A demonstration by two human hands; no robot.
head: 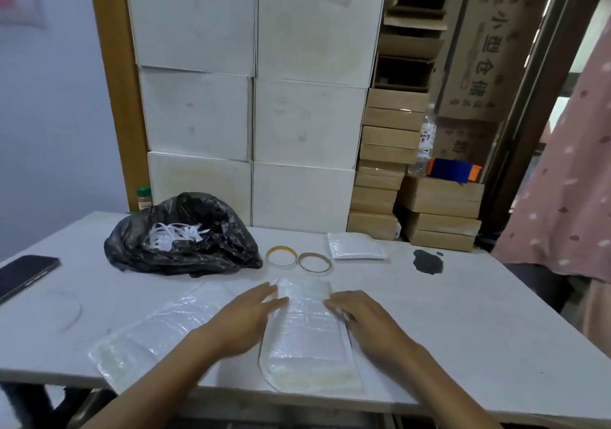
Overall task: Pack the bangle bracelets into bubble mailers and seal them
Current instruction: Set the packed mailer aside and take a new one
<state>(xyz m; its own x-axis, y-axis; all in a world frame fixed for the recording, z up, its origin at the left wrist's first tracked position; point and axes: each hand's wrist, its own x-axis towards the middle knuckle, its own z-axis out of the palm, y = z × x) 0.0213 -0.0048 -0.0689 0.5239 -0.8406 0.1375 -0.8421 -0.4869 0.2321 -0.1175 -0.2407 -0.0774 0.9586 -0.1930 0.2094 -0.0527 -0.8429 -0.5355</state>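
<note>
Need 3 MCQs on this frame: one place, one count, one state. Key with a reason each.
1. Where do the bangles lie?
A. On the table, between the black bag and the small mailer stack
B. Inside the black bag
C. On the phone

2. How many bangles lie loose?
A. One
B. Two
C. Four

3. What are the hands doing?
A. Each pinches a bangle
B. Both rest straight-fingered on the front mailer
C. Both hang off the table

Key: 1A, both sit in that gap. 2B, a gold bangle beside a duller bangle. 3B, left hand and right hand lie flat on it.
</note>
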